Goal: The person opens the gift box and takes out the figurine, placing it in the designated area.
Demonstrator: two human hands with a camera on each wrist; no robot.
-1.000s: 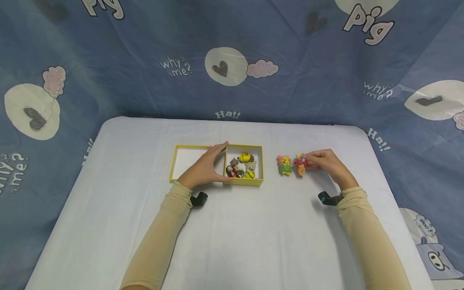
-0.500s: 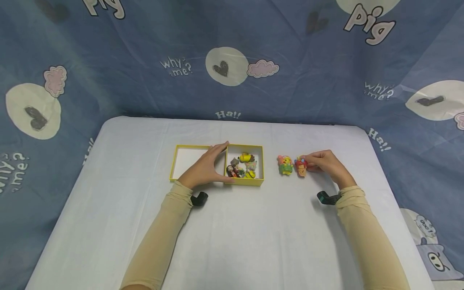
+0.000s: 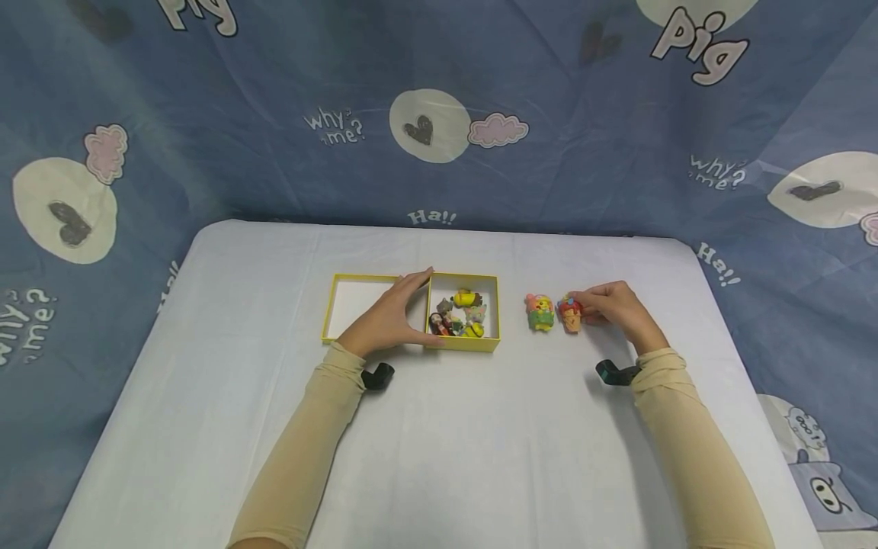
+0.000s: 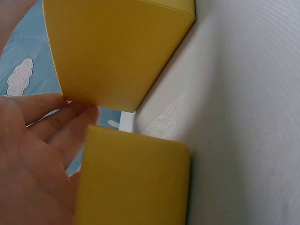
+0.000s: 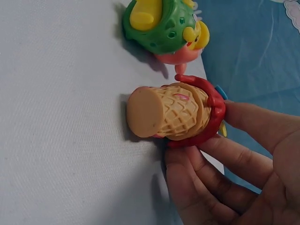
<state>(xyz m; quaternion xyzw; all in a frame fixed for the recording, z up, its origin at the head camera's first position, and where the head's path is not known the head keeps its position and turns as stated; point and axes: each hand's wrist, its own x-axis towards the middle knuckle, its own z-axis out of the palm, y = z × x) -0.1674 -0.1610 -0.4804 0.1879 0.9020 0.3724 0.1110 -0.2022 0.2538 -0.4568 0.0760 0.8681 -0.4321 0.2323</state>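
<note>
Currently gripping an ice-cream cone toy (image 3: 571, 319) with the right hand (image 3: 623, 311), pinching its red top between thumb and fingers. Holding it right of centre at the white table (image 3: 466, 442), pointing the waffle-patterned end toward the near edge. Not showing any clear contact or gap between that toy and the tabletop. Having a green-and-yellow toy (image 3: 540, 315) with a pink top just beside it, on the left.

Meanwhile holding a yellow box (image 3: 463, 345) with the left hand (image 3: 384, 320), spreading thumb and fingers wide around its left side, resting the thumb on the near wall and fingertips at the far left corner. Containing, inside its white walls, a yellow toy (image 3: 466, 298) toward the far side, a dark-haired toy (image 3: 437, 325) at the near left and several other small toys (image 3: 473, 330) close together. Having a yellow-rimmed tray (image 3: 328, 308) just left of the box, partly hidden behind the left hand.

Wearing tan sleeves (image 3: 295, 450) and a small black device (image 3: 377, 377) at each wrist. Facing a printed blue cloth (image 3: 309, 69) beyond the table.
</note>
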